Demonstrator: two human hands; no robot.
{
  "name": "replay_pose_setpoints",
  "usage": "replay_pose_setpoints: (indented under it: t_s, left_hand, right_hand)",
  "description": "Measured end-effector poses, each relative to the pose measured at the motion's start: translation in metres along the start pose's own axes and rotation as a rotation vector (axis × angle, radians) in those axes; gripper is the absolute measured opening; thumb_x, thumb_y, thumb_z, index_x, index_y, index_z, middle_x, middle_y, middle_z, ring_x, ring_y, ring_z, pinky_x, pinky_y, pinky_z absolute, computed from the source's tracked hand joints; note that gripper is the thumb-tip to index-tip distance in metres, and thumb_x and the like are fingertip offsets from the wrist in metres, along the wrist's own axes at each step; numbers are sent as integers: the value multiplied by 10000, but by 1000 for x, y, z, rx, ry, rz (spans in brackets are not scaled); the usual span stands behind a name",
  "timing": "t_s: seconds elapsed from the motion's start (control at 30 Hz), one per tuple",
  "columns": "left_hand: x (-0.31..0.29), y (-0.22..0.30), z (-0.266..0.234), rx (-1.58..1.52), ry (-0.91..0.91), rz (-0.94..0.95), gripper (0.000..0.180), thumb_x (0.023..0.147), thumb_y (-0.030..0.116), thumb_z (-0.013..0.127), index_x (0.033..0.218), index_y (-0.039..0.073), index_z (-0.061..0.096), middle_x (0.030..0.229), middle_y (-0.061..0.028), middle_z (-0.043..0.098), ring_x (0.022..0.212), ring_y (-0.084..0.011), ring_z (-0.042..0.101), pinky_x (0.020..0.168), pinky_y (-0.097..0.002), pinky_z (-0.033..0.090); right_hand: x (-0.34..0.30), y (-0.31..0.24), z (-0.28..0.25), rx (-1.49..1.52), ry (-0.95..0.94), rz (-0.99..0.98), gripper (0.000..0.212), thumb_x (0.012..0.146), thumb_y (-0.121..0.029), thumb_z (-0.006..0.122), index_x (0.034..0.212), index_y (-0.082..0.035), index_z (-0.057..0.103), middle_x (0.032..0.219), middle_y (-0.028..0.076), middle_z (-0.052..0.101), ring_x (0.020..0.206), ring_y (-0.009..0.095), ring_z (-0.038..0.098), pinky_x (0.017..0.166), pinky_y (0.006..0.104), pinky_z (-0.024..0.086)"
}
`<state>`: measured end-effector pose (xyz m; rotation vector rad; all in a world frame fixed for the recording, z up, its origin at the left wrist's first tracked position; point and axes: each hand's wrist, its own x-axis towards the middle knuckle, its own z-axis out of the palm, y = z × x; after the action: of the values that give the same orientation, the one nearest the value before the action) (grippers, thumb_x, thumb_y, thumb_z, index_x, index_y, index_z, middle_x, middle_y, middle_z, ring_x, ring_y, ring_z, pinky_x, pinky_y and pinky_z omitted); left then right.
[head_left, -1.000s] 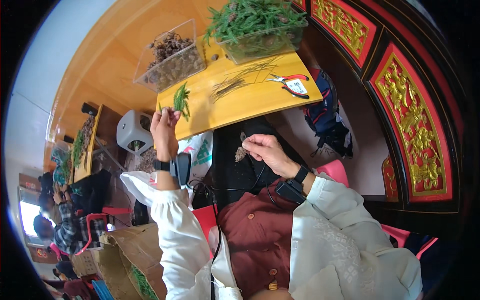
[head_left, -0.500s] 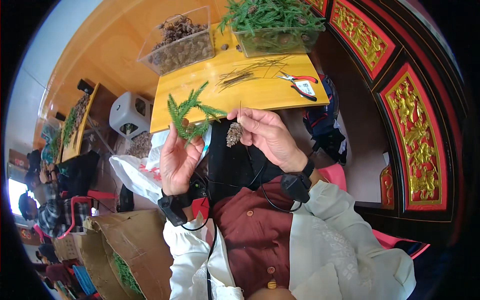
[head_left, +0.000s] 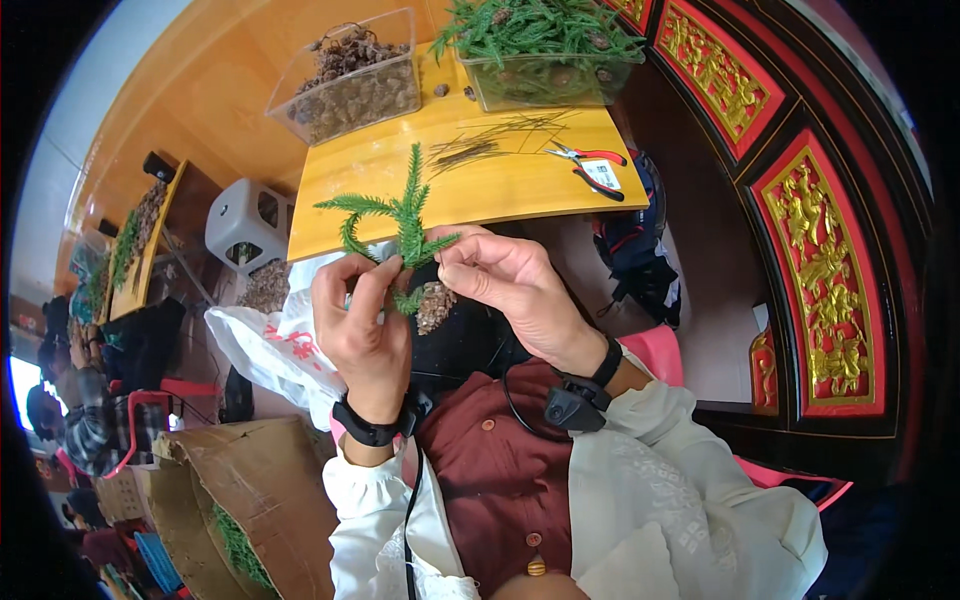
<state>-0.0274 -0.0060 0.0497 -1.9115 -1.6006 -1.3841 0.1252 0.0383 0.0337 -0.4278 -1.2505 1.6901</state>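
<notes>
Between the thumb and fingers of my left hand (head_left: 362, 315) is a green pine sprig (head_left: 408, 215), its several needle-covered tips spreading upward and to the sides. A brown pine cone (head_left: 435, 308) hangs just below the sprig's base. My right hand (head_left: 515, 285) pinches at the top of the cone, where the thin wire seen earlier is now hidden by fingers and needles. Both hands are close together in front of the table's near edge, sprig and cone side by side or touching; I cannot tell which.
On the yellow table (head_left: 380, 180) lie thin dark wires (head_left: 470, 150) and red-handled pliers (head_left: 590, 170). Behind them stand a clear bin of pine cones (head_left: 350, 95) and a clear bin of green sprigs (head_left: 550, 75). A cardboard box (head_left: 250, 480) is at lower left; a person (head_left: 90, 410) sits far left.
My hands have come together, bringing the pine cone to the sprig's base. My left hand has turned over and the sprig now points upward.
</notes>
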Motion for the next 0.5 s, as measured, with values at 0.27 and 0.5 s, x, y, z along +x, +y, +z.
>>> replay_pose_setpoints:
  t_s: [0.27,0.5]
  left_hand:
    - [-1,12,4,45,-140,83,323,626,-25,726,931,38,643,886,-111,565,816,-269,564,710,-346,464]
    - [11,29,-22,-267,-392,-167,354,662,64,726,988,-14,611,990,-102,596,952,-215,560,789,-315,440]
  right_hand:
    - [-1,-1,-13,-31,18,86,104,897,-104,606,898,-5,638,992,3,580,880,43,521,796,203,413]
    - [-2,-22,-35,-109,-88,83,119,888,-128,624,890,-9,630,867,-30,569,830,37,512,751,197,412]
